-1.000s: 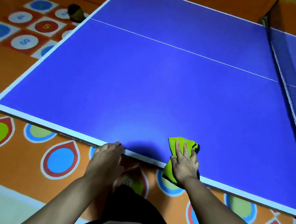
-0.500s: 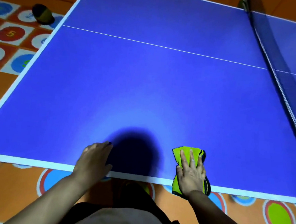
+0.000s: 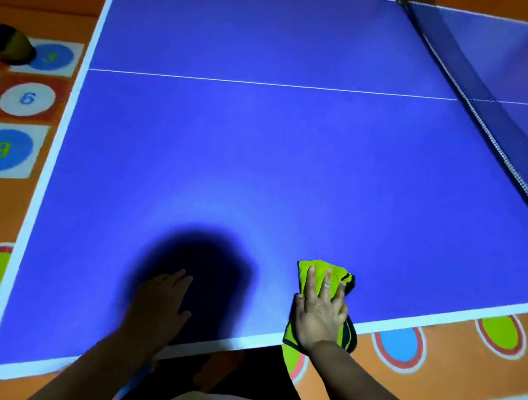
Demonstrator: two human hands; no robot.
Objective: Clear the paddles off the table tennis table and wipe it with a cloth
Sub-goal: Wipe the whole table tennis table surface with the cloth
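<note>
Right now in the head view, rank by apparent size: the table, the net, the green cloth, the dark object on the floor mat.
1. table
2. net
3. green cloth and dark object: similar, and the right hand covers part of the cloth, so unranked.
</note>
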